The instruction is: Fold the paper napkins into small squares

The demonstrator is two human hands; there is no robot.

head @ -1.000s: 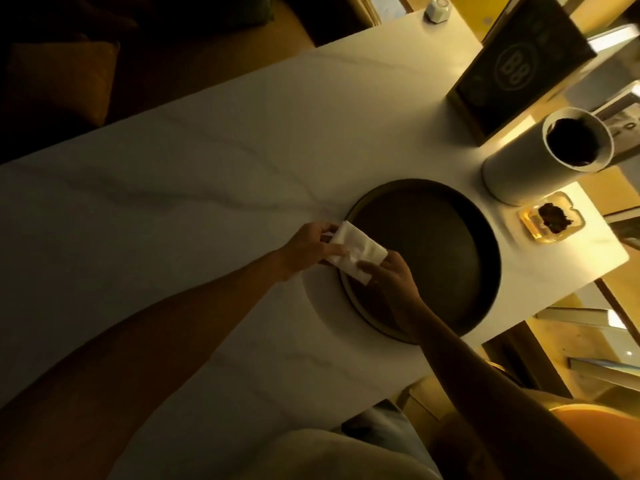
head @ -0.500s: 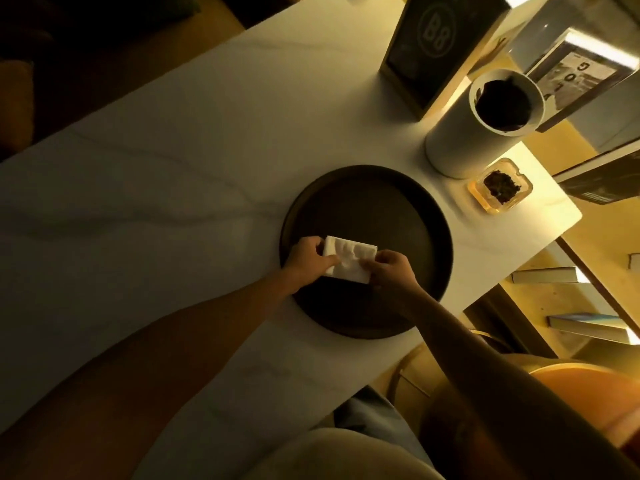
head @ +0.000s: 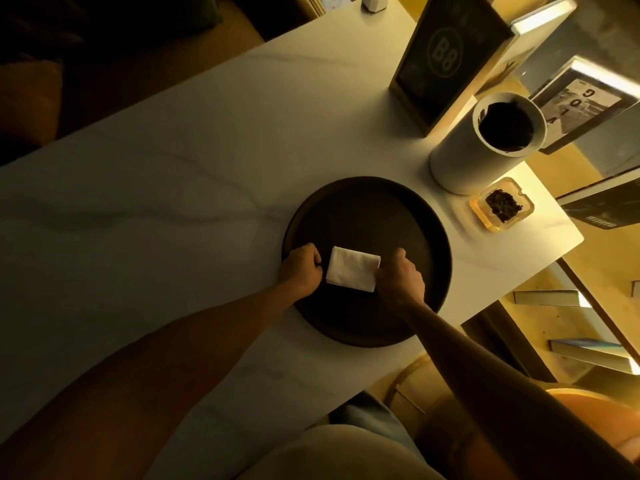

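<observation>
The folded napkin (head: 352,274) lies flat inside our dark round tray (head: 367,206), long axis running left to right between our hands. Our right hand (head: 400,280) touches its right edge; our left hand (head: 300,270) sits curled, fingers together, just beside its left edge. The white cylinder (head: 460,164) and ashtray (head: 501,205) stand well apart.

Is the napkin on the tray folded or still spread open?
Folded. The napkin lies flat in the dark round tray as a small compact rectangle, between the left hand and right hand.
</observation>
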